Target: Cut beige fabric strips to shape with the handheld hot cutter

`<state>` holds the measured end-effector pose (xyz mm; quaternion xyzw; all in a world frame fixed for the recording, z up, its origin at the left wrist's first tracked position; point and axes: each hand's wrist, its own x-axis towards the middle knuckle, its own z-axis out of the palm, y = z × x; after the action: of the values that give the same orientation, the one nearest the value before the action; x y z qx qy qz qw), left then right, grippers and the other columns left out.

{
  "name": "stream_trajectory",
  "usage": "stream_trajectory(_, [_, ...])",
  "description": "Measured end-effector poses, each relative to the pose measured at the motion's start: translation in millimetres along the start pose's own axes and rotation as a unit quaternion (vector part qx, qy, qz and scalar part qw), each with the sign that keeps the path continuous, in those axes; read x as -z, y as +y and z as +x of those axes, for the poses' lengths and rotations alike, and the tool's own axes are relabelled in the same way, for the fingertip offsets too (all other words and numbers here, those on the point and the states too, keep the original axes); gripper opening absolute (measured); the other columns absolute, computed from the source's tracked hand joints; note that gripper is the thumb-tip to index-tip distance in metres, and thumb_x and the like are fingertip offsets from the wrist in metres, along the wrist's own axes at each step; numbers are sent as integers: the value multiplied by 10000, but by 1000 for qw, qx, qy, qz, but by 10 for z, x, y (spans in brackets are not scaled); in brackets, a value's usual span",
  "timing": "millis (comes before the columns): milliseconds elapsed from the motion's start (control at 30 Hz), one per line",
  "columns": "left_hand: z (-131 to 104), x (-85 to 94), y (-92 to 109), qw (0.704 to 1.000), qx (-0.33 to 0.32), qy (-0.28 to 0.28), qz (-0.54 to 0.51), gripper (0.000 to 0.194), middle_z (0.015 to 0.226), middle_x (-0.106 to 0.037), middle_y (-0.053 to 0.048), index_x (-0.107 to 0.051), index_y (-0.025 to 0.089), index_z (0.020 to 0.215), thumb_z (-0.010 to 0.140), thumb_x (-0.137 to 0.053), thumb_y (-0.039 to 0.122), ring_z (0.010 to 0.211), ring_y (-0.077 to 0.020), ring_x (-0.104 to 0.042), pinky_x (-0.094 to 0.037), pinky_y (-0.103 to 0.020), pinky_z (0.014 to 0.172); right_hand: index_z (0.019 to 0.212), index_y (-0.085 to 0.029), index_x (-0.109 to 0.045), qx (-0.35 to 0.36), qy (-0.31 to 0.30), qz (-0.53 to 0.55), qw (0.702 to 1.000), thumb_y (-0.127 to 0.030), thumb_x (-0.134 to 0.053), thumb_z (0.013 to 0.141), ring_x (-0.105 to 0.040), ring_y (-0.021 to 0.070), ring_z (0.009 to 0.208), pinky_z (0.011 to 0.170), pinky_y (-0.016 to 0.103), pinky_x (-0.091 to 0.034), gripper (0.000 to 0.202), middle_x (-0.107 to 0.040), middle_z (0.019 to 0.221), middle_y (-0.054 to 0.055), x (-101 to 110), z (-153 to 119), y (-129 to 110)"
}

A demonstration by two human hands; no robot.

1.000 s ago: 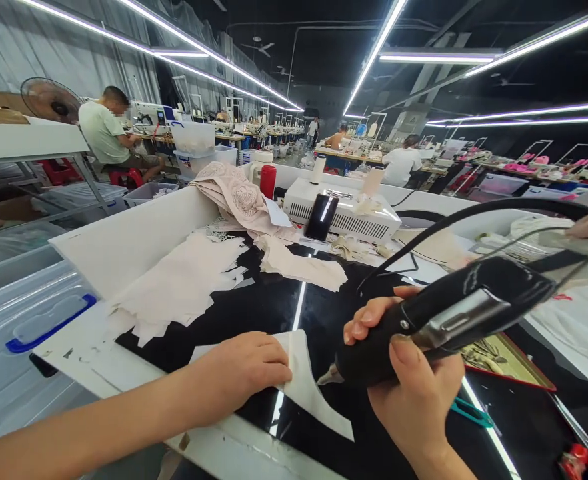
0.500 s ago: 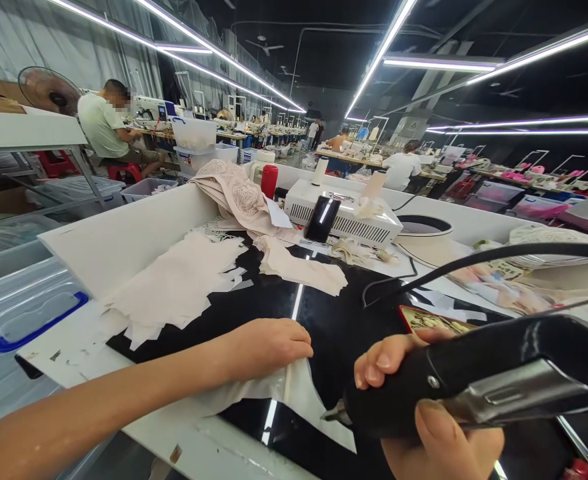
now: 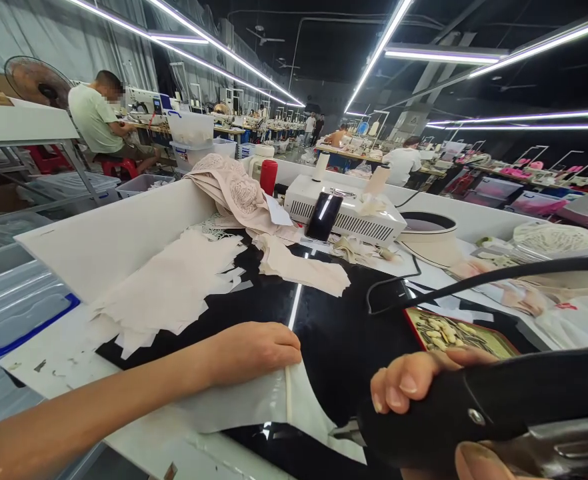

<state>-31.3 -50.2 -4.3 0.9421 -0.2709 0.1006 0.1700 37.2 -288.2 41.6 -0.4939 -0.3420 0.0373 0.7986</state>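
Note:
My left hand (image 3: 257, 352) presses down on a pale fabric piece (image 3: 244, 405) lying over the black glossy board (image 3: 319, 320). Its fingers are together on the upper edge of the fabric, near a narrow cream strip (image 3: 289, 397). At the lower right, my right hand (image 3: 414, 383) is wrapped round a black handheld tool (image 3: 494, 407) with a metal side lever and a cable. The tool's metal tip (image 3: 347, 433) meets the right edge of the fabric. My right palm is mostly hidden behind the tool.
Pale cut pieces (image 3: 169, 287) are heaped at the left, with beige lace fabric (image 3: 234, 190) behind. A phone (image 3: 324, 217) leans on a white machine (image 3: 351, 223). A red-rimmed tray (image 3: 459, 333) lies at the right. People sit at sewing tables beyond.
The tool and my right hand have moved right and slightly down. My left hand has shifted slightly left with the fabric under it. More of the red-rimmed tray shows.

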Motion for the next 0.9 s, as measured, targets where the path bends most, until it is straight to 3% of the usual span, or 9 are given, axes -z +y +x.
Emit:
stream_trajectory(233, [-96, -108, -42, 999, -18, 50, -5, 227, 1226, -752, -70, -714, 159, 1168, 1074, -536, 54, 1185, -192, -710, -579, -258, 1007, 1139, -290, -659, 0, 22, -14, 1000, -432, -872, 815, -604, 188, 604, 524, 336, -552, 413, -631, 748, 4, -68, 131, -22])
stream_trajectory(433, [-116, -172, -50, 996, -37, 74, 16, 212, 1239, -752, -77, -703, 139, 1190, 1084, -534, 69, 1194, -203, -713, -605, -277, 990, 1075, -258, -668, 45, 95, 8, 994, -376, -890, 780, -602, 158, 604, 517, 289, -565, 388, -652, 735, -20, -297, 421, 122])
stream_trajectory(667, [-113, -163, -35, 997, -33, 64, 4, 190, 1264, -749, -74, -697, 127, 1200, 1060, -584, 64, 1202, -211, -720, -606, -296, 1031, 1087, -262, -662, 46, 93, 18, 994, -349, -873, 790, -635, 143, 610, 561, 287, -588, 375, -664, 769, -36, -413, 576, 375])
stream_trajectory(900, [-111, -162, -33, 997, -30, 64, -7, 203, 1298, -748, -82, -696, 128, 1213, 1065, -575, 60, 1243, -203, -711, -588, -291, 1078, 1125, -261, -651, 54, 83, 33, 995, -334, -856, 814, -632, 134, 622, 579, 275, -584, 379, -671, 783, -38, -430, 589, 449])
